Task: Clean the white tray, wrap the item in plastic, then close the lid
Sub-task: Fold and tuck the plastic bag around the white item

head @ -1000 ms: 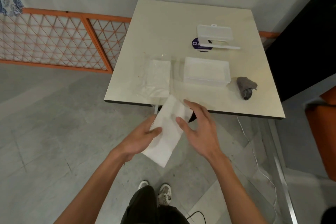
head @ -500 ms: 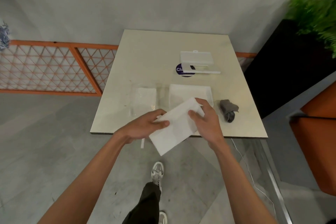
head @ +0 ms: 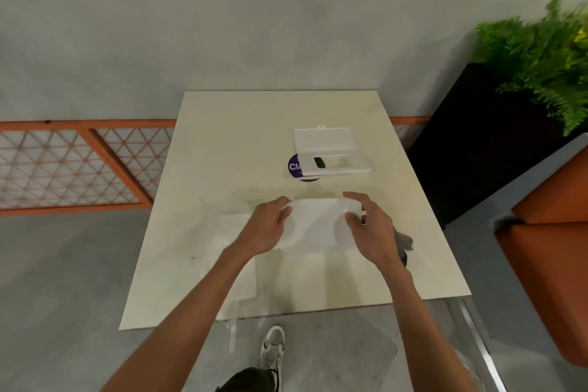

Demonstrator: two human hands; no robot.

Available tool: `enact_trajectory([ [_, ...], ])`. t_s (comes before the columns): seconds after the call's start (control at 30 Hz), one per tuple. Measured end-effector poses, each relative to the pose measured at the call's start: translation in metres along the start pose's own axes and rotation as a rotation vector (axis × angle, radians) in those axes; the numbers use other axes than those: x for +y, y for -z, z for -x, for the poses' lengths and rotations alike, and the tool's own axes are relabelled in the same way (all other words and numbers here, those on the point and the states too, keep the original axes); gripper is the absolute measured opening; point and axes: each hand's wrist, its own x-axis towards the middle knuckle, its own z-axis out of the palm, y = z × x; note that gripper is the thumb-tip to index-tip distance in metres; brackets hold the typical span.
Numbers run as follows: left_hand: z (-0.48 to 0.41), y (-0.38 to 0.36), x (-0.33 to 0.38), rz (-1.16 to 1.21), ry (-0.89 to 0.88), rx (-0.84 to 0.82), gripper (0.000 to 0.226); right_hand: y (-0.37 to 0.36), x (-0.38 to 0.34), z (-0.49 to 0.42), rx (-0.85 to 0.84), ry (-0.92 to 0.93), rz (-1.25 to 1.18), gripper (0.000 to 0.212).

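Where the clear plastic sheet [head: 245, 283] lies flat on the table [head: 238, 124], nearer than the white item [head: 315, 223] and to its left, the left hand [head: 267, 229] and right hand [head: 372, 226] grip that item's two ends with curled fingers. Just right of the item sits a grey cloth [head: 404, 240]; beyond the item stands a white box [head: 327, 146], its lid open.

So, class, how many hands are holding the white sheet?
2: the left hand grips the white sheet at its left end, the right hand at its right end, above the table.
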Motion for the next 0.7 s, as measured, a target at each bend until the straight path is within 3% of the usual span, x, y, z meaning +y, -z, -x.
enact_trajectory([
  [0.2,-0.042,-0.008,-0.012,-0.045,-0.054,0.011,0.032,-0.006,0.022,-0.039,-0.01,-0.018,0.151,0.031],
  [0.7,-0.052,-0.026,-0.024,-0.274,-0.107,0.004,0.03,-0.011,0.045,-0.048,-0.136,0.026,0.289,0.034],
])
